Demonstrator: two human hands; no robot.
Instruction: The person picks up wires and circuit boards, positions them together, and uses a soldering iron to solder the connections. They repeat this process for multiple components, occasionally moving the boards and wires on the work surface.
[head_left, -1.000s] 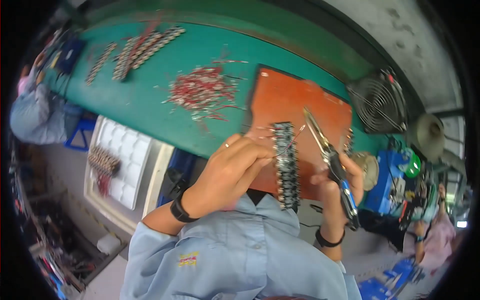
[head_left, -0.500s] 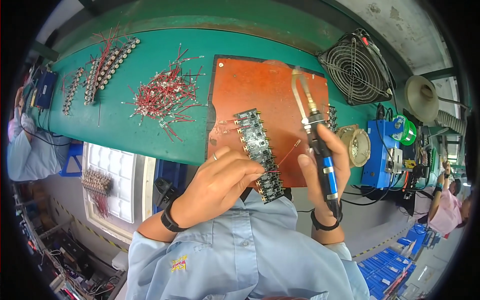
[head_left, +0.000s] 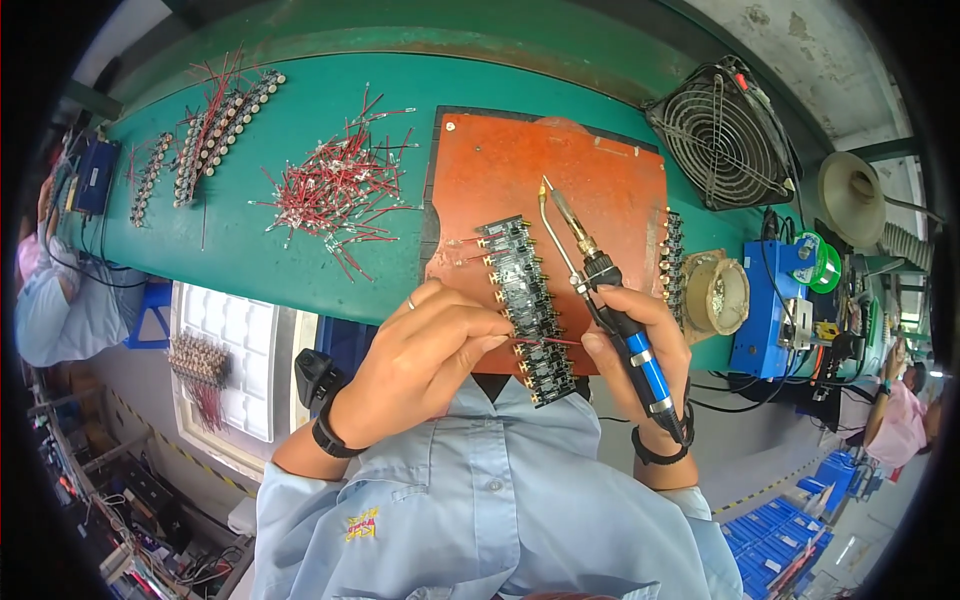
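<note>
In the middle, a strip of black circuit boards (head_left: 520, 285) with gold parts along its edges lies slanted on an orange mat (head_left: 490, 150). My left hand (head_left: 425, 335) is closed in a pinch at the strip's left side, thumb and forefinger on a thin red wire (head_left: 555, 342) that crosses the lower boards. To the right, my right hand (head_left: 655, 335) grips a soldering iron (head_left: 648, 368) with a blue band and a thin solder-feed tube. Its tip points up and left over the mat, apart from the boards. Two short red wires extend from the strip's upper left.
A pile of red wires (head_left: 335, 190) and wired board strips (head_left: 225, 125) lie on the green bench. At right are another strip (head_left: 671, 260), a round pot (head_left: 722, 297), a fan (head_left: 718, 135), a blue unit (head_left: 757, 310) and a green solder spool (head_left: 824, 263).
The soldering iron has come down and its tip has swung left. The red wire, earlier slanting up to the right, now lies nearly level across the strip.
</note>
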